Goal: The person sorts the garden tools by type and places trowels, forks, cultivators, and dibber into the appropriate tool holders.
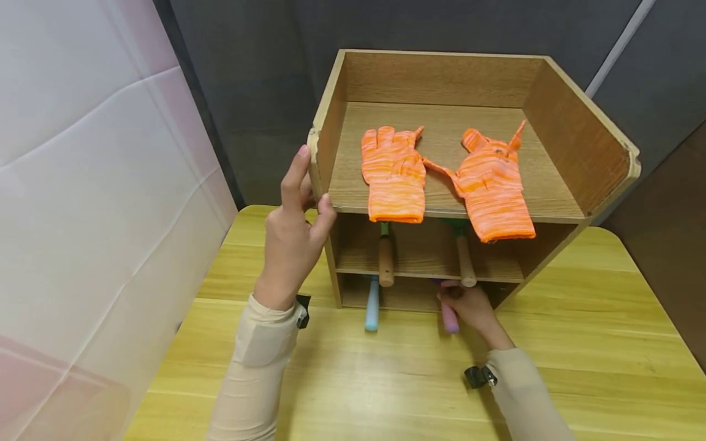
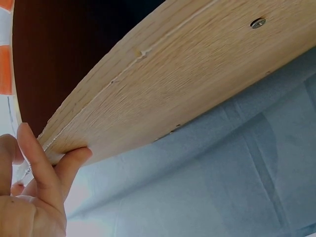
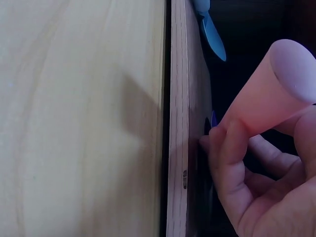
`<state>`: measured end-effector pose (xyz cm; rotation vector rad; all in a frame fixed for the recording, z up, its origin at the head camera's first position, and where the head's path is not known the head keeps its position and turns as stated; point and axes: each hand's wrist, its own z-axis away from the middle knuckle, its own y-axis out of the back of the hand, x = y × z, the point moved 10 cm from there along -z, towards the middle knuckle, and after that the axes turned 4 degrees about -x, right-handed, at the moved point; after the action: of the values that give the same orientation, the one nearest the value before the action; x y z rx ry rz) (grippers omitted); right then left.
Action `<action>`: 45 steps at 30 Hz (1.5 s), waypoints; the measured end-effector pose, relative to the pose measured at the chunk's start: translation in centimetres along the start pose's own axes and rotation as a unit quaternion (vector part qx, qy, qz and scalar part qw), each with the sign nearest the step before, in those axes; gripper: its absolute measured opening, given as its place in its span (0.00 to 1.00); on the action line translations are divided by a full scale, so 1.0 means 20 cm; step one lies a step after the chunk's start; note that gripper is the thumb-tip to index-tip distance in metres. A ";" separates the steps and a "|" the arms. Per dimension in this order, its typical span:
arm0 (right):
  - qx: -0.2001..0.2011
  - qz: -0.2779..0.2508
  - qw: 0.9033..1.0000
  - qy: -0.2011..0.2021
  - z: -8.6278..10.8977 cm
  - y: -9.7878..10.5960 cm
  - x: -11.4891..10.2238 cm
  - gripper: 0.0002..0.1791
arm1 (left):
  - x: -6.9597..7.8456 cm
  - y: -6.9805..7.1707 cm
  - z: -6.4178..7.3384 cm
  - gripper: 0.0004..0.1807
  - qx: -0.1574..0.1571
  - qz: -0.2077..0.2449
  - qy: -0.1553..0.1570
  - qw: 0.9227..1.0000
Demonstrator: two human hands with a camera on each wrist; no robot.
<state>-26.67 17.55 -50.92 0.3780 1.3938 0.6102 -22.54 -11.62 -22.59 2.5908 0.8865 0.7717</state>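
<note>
My left hand (image 1: pixel 295 223) grips the front edge of the left side panel of a small wooden shelf unit (image 1: pixel 441 79), fingers and thumb on the panel (image 2: pixel 163 84). Low at the right, my right hand (image 1: pixel 469 304) holds a pink-handled tool (image 1: pixel 450 318) on the bottom level. Up close, fingers and thumb are round its pink handle (image 3: pixel 266 94); a bit of purple-blue shows behind, the rest is hidden. To its left on that level lies a tool with a light blue handle (image 1: pixel 372 306), its blue blade (image 3: pixel 213 39) partly visible in the right wrist view.
Two orange knit gloves (image 1: pixel 394 177) (image 1: pixel 496 190) lie on the top level, cuffs over its front edge. Two wooden-handled tools (image 1: pixel 386 260) (image 1: pixel 466 260) stick out from the middle level. The unit stands on a yellow wood-grain table (image 1: pixel 353 380), with a pale wall (image 1: pixel 99 184) at the left.
</note>
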 end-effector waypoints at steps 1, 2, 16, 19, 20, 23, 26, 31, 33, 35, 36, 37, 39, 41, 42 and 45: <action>0.002 0.002 1.000 -0.001 0.00 0.00 0.00 0.19 | 0.00 0.00 0.00 0.32 0.000 0.000 0.000 1.000; 0.002 0.000 1.000 -0.003 0.00 0.00 0.00 0.19 | 0.00 0.00 0.00 0.32 0.000 0.000 0.001 1.000; 0.025 0.014 1.000 -0.001 0.03 0.01 0.00 0.17 | 0.01 -0.02 0.01 0.32 -0.003 -0.001 -0.003 1.000; 0.026 0.019 0.999 -0.008 0.03 0.00 0.02 0.17 | 0.00 -0.02 0.01 0.32 -0.004 0.000 -0.001 1.000; 0.027 0.022 0.999 -0.009 0.02 0.00 0.02 0.17 | 0.00 -0.02 0.01 0.32 -0.003 0.002 -0.001 1.000; 0.026 0.012 1.000 -0.013 0.02 -0.01 0.03 0.16 | -0.01 -0.02 0.01 0.31 0.002 0.009 0.000 1.000; 0.019 -0.013 1.000 -0.014 0.01 -0.03 0.05 0.15 | -0.03 -0.01 0.01 0.31 0.005 0.013 0.005 1.000; 0.022 -0.009 1.000 -0.008 0.00 -0.04 0.06 0.15 | -0.05 -0.02 0.02 0.31 0.003 -0.005 0.014 1.000; 0.027 0.005 1.000 -0.004 -0.01 -0.04 0.06 0.15 | -0.06 -0.03 0.03 0.30 -0.001 -0.026 0.014 1.000; 0.033 0.016 0.999 0.000 -0.01 -0.03 0.05 0.15 | -0.07 -0.04 0.05 0.29 -0.016 -0.050 0.023 0.998; 0.037 0.021 0.999 0.002 0.00 -0.02 0.05 0.15 | -0.08 -0.04 0.07 0.29 -0.023 -0.061 0.027 0.998; 0.040 0.023 0.999 0.004 0.01 -0.02 0.04 0.15 | -0.08 -0.04 0.09 0.29 -0.031 -0.073 0.033 0.996; 0.051 0.029 0.998 0.009 0.04 0.00 0.03 0.16 | -0.11 -0.04 0.15 0.29 -0.044 -0.094 0.047 0.994; 0.062 0.024 0.997 0.024 0.08 0.02 0.01 0.15 | -0.12 -0.04 0.22 0.29 -0.052 -0.111 0.058 0.991; 0.065 0.018 0.997 0.034 0.10 0.03 0.01 0.14 | -0.13 -0.04 0.25 0.29 -0.054 -0.116 0.061 0.990; 0.069 0.004 0.995 0.067 0.18 0.06 -0.02 0.13 | -0.15 -0.04 0.34 0.27 -0.063 -0.119 0.065 0.989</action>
<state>-23.29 18.66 -49.36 0.4593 1.5680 0.5551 -21.06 -13.64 -29.59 2.2924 1.1227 0.9039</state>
